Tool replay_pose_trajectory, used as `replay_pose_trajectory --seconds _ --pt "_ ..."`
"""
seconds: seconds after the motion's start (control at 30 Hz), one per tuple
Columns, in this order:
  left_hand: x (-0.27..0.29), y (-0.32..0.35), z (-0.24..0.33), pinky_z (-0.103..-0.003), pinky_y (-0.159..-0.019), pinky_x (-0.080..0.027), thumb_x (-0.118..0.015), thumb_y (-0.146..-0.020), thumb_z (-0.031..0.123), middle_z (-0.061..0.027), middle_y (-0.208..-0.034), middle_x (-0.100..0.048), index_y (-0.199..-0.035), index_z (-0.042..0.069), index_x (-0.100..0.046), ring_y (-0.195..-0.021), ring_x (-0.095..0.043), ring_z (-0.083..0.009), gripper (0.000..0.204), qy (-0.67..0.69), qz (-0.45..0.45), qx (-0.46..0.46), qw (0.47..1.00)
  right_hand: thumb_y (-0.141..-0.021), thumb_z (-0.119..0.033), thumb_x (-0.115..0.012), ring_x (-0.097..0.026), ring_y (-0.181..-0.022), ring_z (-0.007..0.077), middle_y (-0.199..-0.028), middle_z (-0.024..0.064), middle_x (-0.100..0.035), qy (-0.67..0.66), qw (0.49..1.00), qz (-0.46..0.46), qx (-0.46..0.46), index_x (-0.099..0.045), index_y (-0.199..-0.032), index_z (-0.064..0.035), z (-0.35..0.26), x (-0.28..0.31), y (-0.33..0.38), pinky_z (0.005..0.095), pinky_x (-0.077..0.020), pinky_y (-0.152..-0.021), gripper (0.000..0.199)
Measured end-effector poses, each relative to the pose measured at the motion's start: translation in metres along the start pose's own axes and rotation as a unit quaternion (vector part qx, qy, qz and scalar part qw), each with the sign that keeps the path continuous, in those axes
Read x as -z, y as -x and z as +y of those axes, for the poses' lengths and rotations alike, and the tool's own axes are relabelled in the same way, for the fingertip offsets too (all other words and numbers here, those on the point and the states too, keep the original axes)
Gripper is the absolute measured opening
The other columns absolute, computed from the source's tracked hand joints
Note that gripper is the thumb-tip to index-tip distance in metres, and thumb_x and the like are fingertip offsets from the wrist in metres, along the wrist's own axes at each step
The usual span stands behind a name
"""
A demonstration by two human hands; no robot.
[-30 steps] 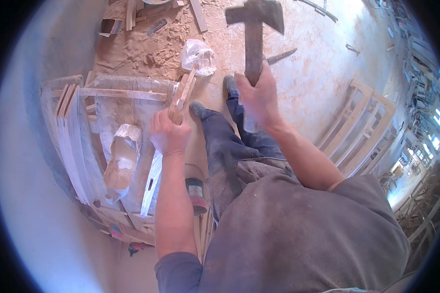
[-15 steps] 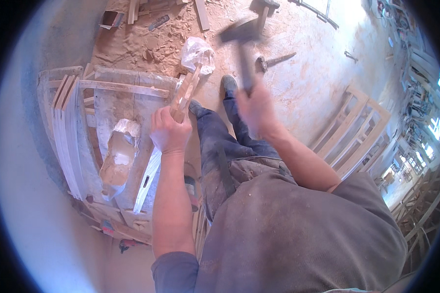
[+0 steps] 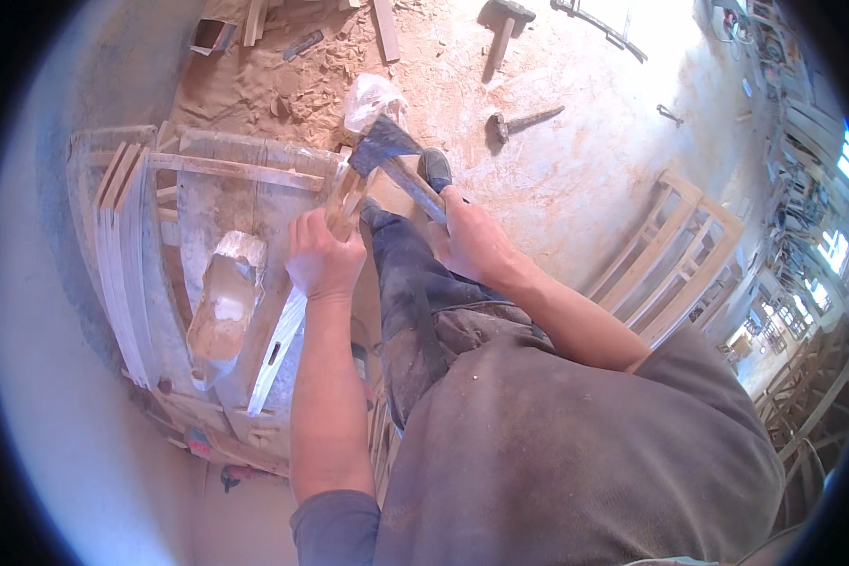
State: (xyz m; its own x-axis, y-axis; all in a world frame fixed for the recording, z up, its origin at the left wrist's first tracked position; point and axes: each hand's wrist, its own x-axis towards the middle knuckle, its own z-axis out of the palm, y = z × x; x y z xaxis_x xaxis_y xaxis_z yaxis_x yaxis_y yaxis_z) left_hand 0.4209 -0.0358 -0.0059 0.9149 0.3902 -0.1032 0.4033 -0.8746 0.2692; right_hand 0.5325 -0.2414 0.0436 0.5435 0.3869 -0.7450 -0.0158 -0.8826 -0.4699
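Observation:
My left hand [image 3: 323, 257] grips a short wooden piece [image 3: 347, 200] and holds it upright on the edge of a wooden frame [image 3: 245, 172]. My right hand [image 3: 472, 241] is closed round the handle of a hatchet [image 3: 385, 146]. The hatchet's dark metal head rests against the top of the wooden piece. My legs in dusty dark trousers stand just right of the piece, one shoe [image 3: 434, 168] next to the blade.
Sawdust and wood chips cover the floor ahead. A crumpled plastic bag [image 3: 372, 97] lies beyond the frame. A hammer [image 3: 524, 121] and a mallet [image 3: 503, 28] lie further out. Slatted wooden frames [image 3: 674, 255] lean at the right. Stacked boards [image 3: 123, 274] stand at the left.
My right hand has swung the hatchet down from high above onto the top of the wooden piece. My left hand has kept the piece in place.

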Motion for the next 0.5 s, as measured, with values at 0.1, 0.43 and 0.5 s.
replay_pose_trajectory --seconds 0.1,0.43,0.5 --pt "0.000 0.001 -0.002 -0.045 -0.074 -0.058 -0.085 -0.072 0.017 -0.0092 -0.096 -0.068 -0.100 0.006 -0.063 -0.093 -0.067 -0.0328 0.037 0.006 0.004 0.002 1.000 -0.094 -0.018 -0.069 -0.072 -0.084 0.0439 -0.090 0.0298 -0.070 -0.095 0.994 0.033 -0.035 -0.053 -0.124 0.0047 -0.004 0.021 -0.011 0.0514 -0.0538 -0.075 0.041" --pt "-0.002 -0.002 -0.006 -0.046 -0.075 -0.058 -0.084 -0.070 0.017 -0.0099 -0.096 -0.068 -0.100 0.006 -0.063 -0.091 -0.067 -0.0341 0.039 0.006 0.019 -0.011 1.000 -0.096 -0.014 -0.062 -0.068 -0.090 0.0526 -0.088 0.0331 -0.069 -0.107 0.994 0.003 -0.030 -0.045 -0.109 0.0037 -0.010 0.022 -0.009 0.0594 -0.0536 -0.081 0.027" --pt "-0.003 0.007 -0.006 -0.045 -0.074 -0.058 -0.084 -0.069 0.017 -0.0094 -0.096 -0.068 -0.100 0.006 -0.062 -0.091 -0.067 -0.0333 0.039 0.001 0.013 -0.018 1.000 -0.096 -0.015 -0.061 -0.068 -0.089 0.0525 -0.088 0.0330 -0.069 -0.192 0.976 0.073 -0.065 -0.046 -0.110 0.0034 -0.015 0.028 -0.002 0.0599 -0.0533 -0.082 0.027"
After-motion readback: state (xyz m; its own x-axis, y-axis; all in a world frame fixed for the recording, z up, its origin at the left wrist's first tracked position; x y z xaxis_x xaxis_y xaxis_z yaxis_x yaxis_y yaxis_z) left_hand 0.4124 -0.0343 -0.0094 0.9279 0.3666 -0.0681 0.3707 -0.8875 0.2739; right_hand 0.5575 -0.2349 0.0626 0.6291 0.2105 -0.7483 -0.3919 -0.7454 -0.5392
